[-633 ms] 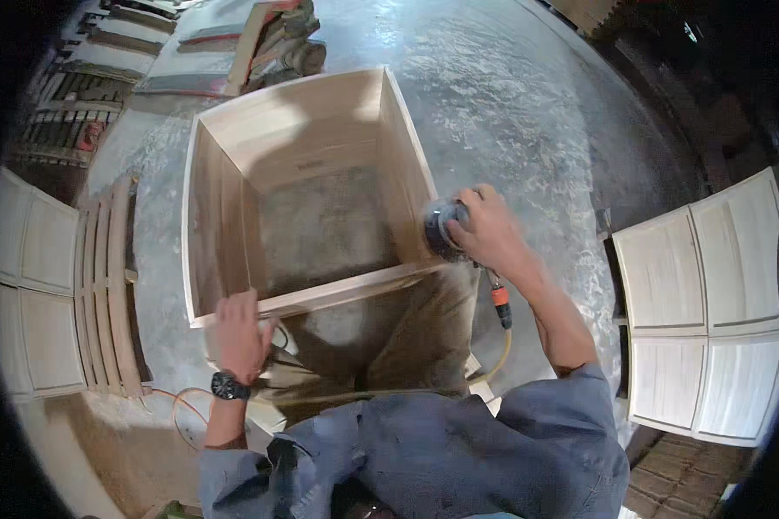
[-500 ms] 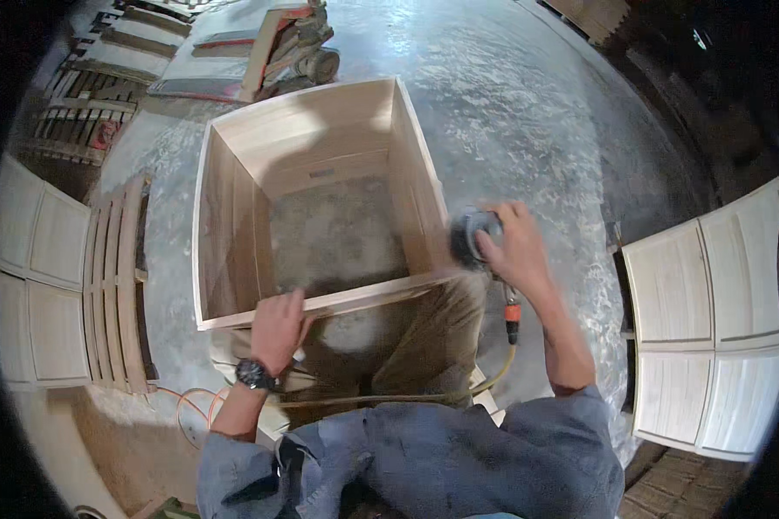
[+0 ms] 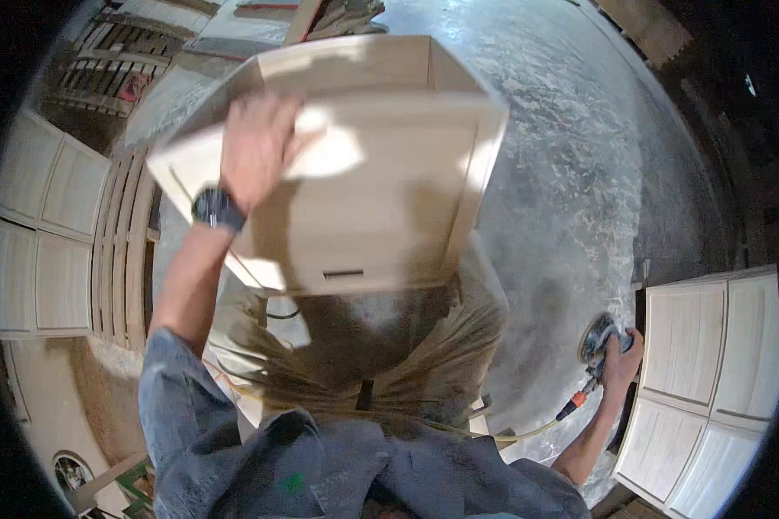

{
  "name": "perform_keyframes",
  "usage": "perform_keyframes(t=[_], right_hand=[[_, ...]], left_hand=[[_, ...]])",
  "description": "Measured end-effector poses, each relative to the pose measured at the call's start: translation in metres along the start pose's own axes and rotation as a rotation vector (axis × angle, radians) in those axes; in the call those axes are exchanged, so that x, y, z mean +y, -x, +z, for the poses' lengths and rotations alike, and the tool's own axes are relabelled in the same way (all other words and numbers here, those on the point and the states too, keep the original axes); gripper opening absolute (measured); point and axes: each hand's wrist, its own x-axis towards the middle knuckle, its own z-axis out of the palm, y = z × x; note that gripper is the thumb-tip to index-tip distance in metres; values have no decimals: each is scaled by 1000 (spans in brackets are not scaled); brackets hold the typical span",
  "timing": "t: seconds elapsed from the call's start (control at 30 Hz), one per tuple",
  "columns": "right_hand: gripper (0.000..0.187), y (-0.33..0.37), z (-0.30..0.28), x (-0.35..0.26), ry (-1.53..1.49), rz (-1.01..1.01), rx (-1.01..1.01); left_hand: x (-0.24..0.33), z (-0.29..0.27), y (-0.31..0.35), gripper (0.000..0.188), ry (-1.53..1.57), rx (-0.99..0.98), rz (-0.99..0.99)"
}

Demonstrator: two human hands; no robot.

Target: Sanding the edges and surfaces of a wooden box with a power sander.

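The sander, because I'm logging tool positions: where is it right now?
In the head view, the sander is at the lower right, in the right hand, just left of the pale wooden panels.

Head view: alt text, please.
A person's left-hand grip holds a tilted wooden box by its near edge; the right-hand grip holds a round sander off to the right. Pale panelled wood pieces flank both sides.
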Motion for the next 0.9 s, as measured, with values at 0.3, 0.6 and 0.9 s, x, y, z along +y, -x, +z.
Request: perform_keyframes(t=[0.3, 0.6, 0.9], right_hand=[[44, 18, 31, 90, 65, 253, -98], [41, 1, 46, 76, 81, 257, -148], [43, -11, 63, 56, 12, 253, -152]], left_hand=[[55, 108, -3, 58, 0, -62, -203], [47, 139, 18, 69, 96, -126, -70], [38, 140, 32, 72, 180, -243, -16]])
